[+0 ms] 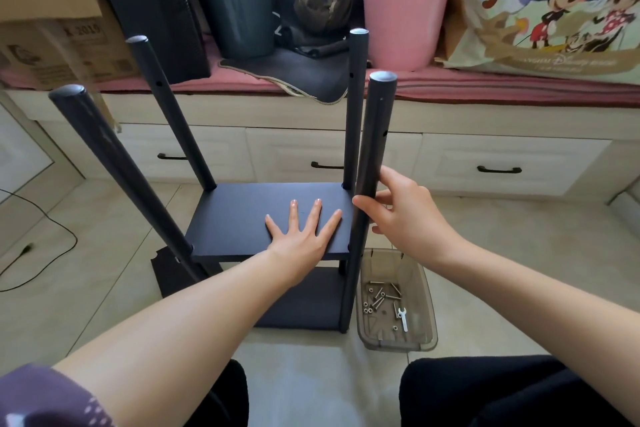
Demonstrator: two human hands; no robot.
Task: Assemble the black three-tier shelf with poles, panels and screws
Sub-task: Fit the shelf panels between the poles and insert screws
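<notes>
1. Pressing flat on the middle panel, the left hand is lying with its fingers straight and spread wide, near the panel's front right part.
2. The right hand is curling its thumb and fingers round the near right pole, gripping it just above the level of the middle panel.
3. The shelf is standing on the tiled floor in front of the person's knees, with a lower panel showing beneath the middle one.
4. Four poles are running upward with their long axes roughly vertical: the near left pole and far left pole are appearing to splay out to the left, while the far right pole is standing nearly straight.
5. The poles and panels are looking matte black; the poles are round, capped on top, with small holes along their sides.
6. A clear plastic tray is sitting on the floor just beside the shelf's right foot, holding screws and a small wrench.
</notes>
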